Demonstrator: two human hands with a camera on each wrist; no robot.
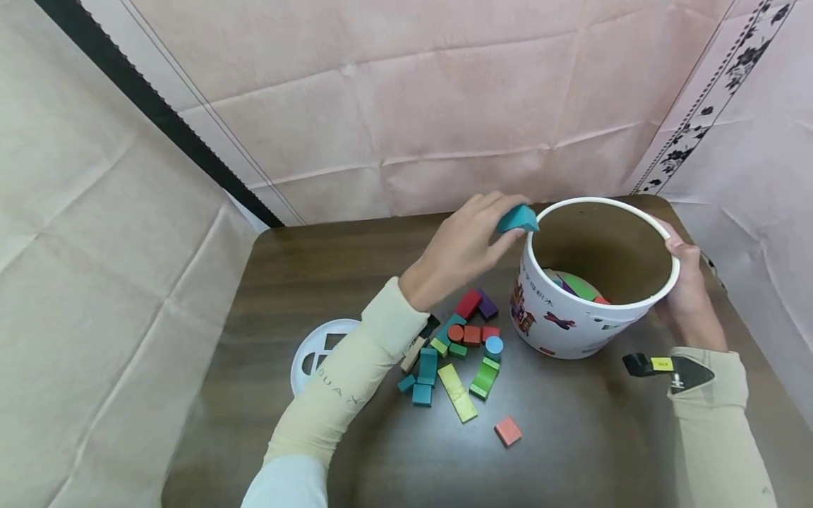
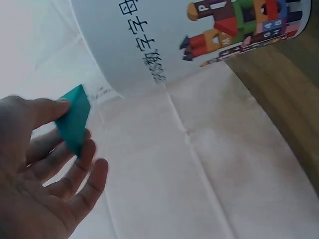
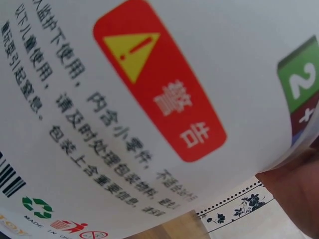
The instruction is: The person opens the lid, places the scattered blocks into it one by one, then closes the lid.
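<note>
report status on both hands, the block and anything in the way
Left hand pinching teal wedge-shaped block beside round white printed bucket. Right hand gripping bucket's right side. No obstruction visible over bucket's open top.

Over my feed I read the held block (image 1: 517, 219) as teal, the bucket (image 1: 571, 337) white with a red warning label (image 3: 160, 82), the table (image 1: 571, 437) dark brown, the cloth border (image 1: 718, 99) white with black flowers.

Left arm (image 1: 346, 377) outstretched, grip (image 1: 466, 243) pinched
</note>
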